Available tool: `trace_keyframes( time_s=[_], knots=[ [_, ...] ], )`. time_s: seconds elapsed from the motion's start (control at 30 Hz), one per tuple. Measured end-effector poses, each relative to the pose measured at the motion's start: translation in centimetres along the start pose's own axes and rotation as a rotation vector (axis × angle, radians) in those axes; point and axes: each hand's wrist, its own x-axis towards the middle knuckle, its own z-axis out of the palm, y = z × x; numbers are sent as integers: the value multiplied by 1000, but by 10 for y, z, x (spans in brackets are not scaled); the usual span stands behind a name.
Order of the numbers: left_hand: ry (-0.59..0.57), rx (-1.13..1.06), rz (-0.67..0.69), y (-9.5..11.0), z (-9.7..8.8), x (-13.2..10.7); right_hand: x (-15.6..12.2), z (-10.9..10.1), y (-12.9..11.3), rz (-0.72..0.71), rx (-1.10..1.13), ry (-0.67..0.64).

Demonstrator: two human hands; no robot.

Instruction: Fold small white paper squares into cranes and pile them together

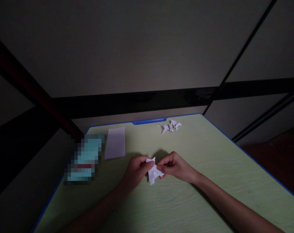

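Folded white paper (151, 174) over a pale green tabletop (205, 194), gripped from nine o'clock by the left hand (137, 166), pinched from three by the right hand (176, 166), folded pieces (172, 126) at one, pale sheet (115, 143) at ten, pixelated turquoise item (85, 157), perhaps a packet, at nine.

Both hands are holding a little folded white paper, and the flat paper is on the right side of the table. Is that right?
Not quite: in the head view, the flat paper lies on the left side of the table. The left hand and right hand do hold the little folded white paper.
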Motion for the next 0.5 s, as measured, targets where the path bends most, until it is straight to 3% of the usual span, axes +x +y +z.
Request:
trace_keyframes(
  time_s=[0.3, 0.5],
  knots=[
    [108, -4, 57, 3, 2, -1, 1, 8, 0, -28, -49, 134],
    [106, 34, 84, -1, 4, -2, 1, 13, -1, -61, -28, 81]
  ],
)
